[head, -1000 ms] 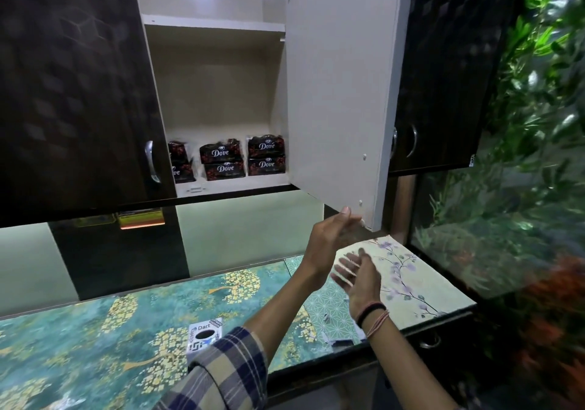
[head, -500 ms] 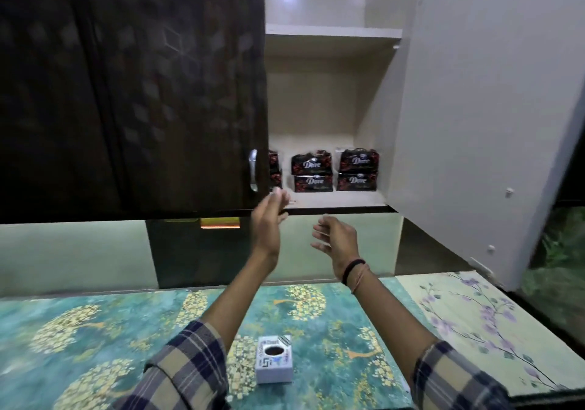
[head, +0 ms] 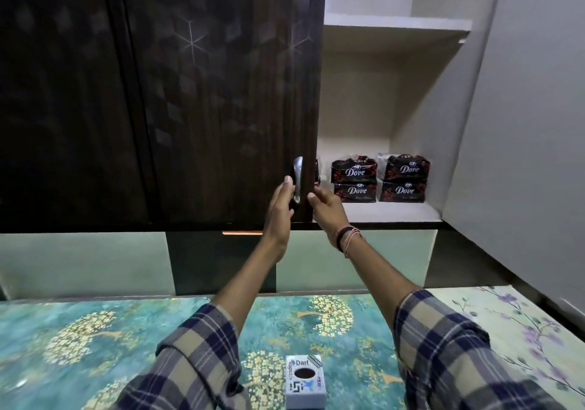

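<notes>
A wall cabinet has a dark patterned left door with a silver handle near its lower right edge. My left hand is raised against the door, its fingers straight and touching the handle's left side. My right hand is at the door's free edge just right of the handle, with its fingers curled onto that edge. The right door stands swung open, pale inner side showing. On the lower shelf sit stacked dark Dove packs.
An upper shelf spans the open compartment. Below lies a counter with a teal tree-patterned mat and a floral mat at the right. A small white Dart box stands near the counter's front edge between my forearms.
The view has swung left, away from the open right door. Both hands rose from below the cabinet to the left door's handle and free edge.
</notes>
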Demonstrator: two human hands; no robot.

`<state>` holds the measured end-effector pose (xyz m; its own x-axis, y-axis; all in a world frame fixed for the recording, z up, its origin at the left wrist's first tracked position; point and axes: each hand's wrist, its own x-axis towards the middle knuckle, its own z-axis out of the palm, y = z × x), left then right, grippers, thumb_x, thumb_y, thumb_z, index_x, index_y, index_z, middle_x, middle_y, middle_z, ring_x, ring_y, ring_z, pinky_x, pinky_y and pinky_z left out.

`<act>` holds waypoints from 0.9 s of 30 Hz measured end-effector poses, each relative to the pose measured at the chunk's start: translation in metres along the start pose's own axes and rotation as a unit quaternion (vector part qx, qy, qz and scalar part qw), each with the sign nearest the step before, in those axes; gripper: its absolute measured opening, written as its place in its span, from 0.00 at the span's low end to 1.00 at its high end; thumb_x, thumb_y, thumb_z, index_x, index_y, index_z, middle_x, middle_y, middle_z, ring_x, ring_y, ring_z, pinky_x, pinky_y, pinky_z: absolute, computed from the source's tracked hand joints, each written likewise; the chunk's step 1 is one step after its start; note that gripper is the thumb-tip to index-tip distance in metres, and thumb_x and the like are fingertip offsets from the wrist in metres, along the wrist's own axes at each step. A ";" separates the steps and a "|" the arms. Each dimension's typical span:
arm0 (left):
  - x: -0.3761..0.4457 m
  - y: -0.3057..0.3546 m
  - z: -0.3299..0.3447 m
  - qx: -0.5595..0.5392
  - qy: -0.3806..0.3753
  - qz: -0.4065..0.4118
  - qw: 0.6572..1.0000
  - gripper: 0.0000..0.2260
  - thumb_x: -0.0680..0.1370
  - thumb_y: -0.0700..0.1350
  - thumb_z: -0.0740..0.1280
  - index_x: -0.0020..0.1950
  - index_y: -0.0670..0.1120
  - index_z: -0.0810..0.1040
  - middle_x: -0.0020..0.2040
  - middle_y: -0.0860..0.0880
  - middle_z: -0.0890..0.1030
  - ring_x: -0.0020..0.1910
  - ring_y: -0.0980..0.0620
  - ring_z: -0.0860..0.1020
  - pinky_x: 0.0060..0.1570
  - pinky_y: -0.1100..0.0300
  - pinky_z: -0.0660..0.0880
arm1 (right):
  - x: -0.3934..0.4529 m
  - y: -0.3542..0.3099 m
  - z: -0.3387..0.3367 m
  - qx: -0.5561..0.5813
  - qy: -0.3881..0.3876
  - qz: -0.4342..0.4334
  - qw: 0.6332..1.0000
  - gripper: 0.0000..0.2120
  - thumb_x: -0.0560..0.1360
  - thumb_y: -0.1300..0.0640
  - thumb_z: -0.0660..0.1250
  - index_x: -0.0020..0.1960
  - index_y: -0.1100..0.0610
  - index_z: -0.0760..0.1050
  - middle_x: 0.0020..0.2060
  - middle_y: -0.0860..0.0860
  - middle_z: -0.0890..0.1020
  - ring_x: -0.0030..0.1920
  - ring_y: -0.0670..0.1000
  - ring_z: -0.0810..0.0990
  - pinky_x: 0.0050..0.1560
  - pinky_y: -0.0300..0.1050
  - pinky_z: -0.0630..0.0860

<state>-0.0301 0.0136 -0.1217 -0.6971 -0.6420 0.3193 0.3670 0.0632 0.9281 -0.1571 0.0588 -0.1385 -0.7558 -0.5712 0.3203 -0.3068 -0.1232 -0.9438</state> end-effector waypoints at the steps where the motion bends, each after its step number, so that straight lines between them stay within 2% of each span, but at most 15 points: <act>1: -0.001 -0.001 0.000 0.002 -0.003 0.000 1.000 0.12 0.85 0.60 0.54 0.64 0.60 0.71 0.59 0.62 0.75 0.66 0.58 0.71 0.73 0.51 0.63 | 0.001 0.002 0.003 -0.008 0.007 -0.002 1.000 0.14 0.82 0.59 0.61 0.63 0.58 0.81 0.56 0.57 0.86 0.58 0.57 0.84 0.63 0.56 0.79; 4: -0.004 -0.002 0.002 0.001 0.003 0.010 1.000 0.09 0.85 0.61 0.56 0.58 0.61 0.72 0.58 0.63 0.74 0.60 0.64 0.72 0.70 0.53 0.65 | 0.001 0.003 0.010 -0.020 0.039 -0.004 0.999 0.14 0.82 0.60 0.61 0.63 0.58 0.81 0.55 0.57 0.86 0.57 0.57 0.84 0.63 0.57 0.79; 7: -0.018 0.001 0.001 0.011 0.031 0.034 0.999 0.10 0.84 0.62 0.57 0.56 0.60 0.74 0.58 0.58 0.77 0.57 0.64 0.74 0.61 0.58 0.66 | -0.017 0.002 0.010 -0.046 0.066 -0.022 0.997 0.13 0.80 0.59 0.62 0.59 0.56 0.83 0.51 0.54 0.87 0.54 0.55 0.85 0.60 0.57 0.80; 8: -0.026 0.001 -0.001 0.009 0.038 0.037 0.999 0.13 0.83 0.62 0.57 0.58 0.58 0.76 0.59 0.55 0.79 0.59 0.62 0.76 0.61 0.57 0.67 | -0.029 0.001 0.009 -0.044 0.061 -0.035 0.997 0.12 0.80 0.59 0.62 0.57 0.56 0.83 0.50 0.54 0.87 0.53 0.55 0.85 0.60 0.56 0.81; 11: -0.059 0.003 -0.015 -0.032 0.055 0.044 0.997 0.22 0.82 0.62 0.57 0.65 0.49 0.78 0.64 0.48 0.82 0.66 0.55 0.78 0.71 0.51 0.68 | -0.076 -0.006 0.001 -0.015 0.027 -0.081 0.996 0.08 0.81 0.60 0.64 0.53 0.57 0.82 0.46 0.51 0.86 0.50 0.52 0.84 0.56 0.50 0.80; 13: -0.090 0.007 -0.025 -0.058 0.068 0.053 0.995 0.22 0.85 0.59 0.55 0.67 0.48 0.78 0.66 0.48 0.82 0.68 0.55 0.78 0.73 0.51 0.69 | -0.108 -0.014 0.002 0.008 -0.004 -0.098 0.995 0.07 0.81 0.56 0.65 0.51 0.58 0.81 0.43 0.49 0.83 0.45 0.48 0.80 0.51 0.48 0.77; 15: -0.125 0.009 -0.031 -0.078 0.088 0.068 0.991 0.21 0.86 0.57 0.54 0.68 0.49 0.78 0.67 0.49 0.81 0.68 0.56 0.78 0.72 0.52 0.70 | -0.137 -0.018 0.008 0.023 -0.019 -0.105 0.994 0.11 0.80 0.50 0.66 0.51 0.58 0.80 0.43 0.50 0.83 0.45 0.49 0.80 0.51 0.50 0.78; 17: -0.158 0.009 -0.037 -0.097 0.113 0.075 0.986 0.20 0.87 0.55 0.52 0.69 0.48 0.77 0.67 0.49 0.81 0.69 0.56 0.78 0.71 0.52 0.71 | -0.165 -0.023 0.019 0.047 -0.025 -0.105 0.993 0.18 0.81 0.44 0.63 0.53 0.58 0.81 0.48 0.57 0.85 0.51 0.60 0.83 0.57 0.61 0.80; 19: -0.188 0.011 -0.045 -0.109 0.143 0.078 0.981 0.21 0.87 0.54 0.52 0.72 0.46 0.75 0.70 0.49 0.80 0.69 0.56 0.77 0.72 0.52 0.70 | -0.193 -0.031 0.035 0.078 -0.035 -0.104 0.991 0.23 0.81 0.40 0.59 0.55 0.58 0.81 0.50 0.60 0.85 0.55 0.64 0.82 0.59 0.67 0.77; 23: -0.242 0.021 -0.071 -0.095 0.199 0.096 0.971 0.21 0.86 0.55 0.52 0.71 0.48 0.76 0.69 0.50 0.80 0.69 0.55 0.77 0.72 0.51 0.70 | -0.241 -0.049 0.076 0.123 -0.060 -0.116 0.984 0.24 0.83 0.41 0.55 0.56 0.56 0.83 0.51 0.54 0.87 0.55 0.57 0.85 0.60 0.64 0.78; 27: -0.283 0.034 -0.104 -0.094 0.256 0.109 0.956 0.22 0.86 0.55 0.52 0.71 0.44 0.76 0.69 0.46 0.81 0.69 0.52 0.78 0.73 0.47 0.70 | -0.274 -0.063 0.122 0.139 -0.092 -0.114 0.979 0.25 0.84 0.43 0.54 0.54 0.59 0.83 0.49 0.55 0.87 0.51 0.55 0.86 0.56 0.59 0.82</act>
<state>0.2435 0.1177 -0.1999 -0.2154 -0.9223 0.3210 0.6069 0.1311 0.7839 0.1403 0.1243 -0.1766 -0.5606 -0.6363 0.5300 -0.2673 -0.4667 -0.8430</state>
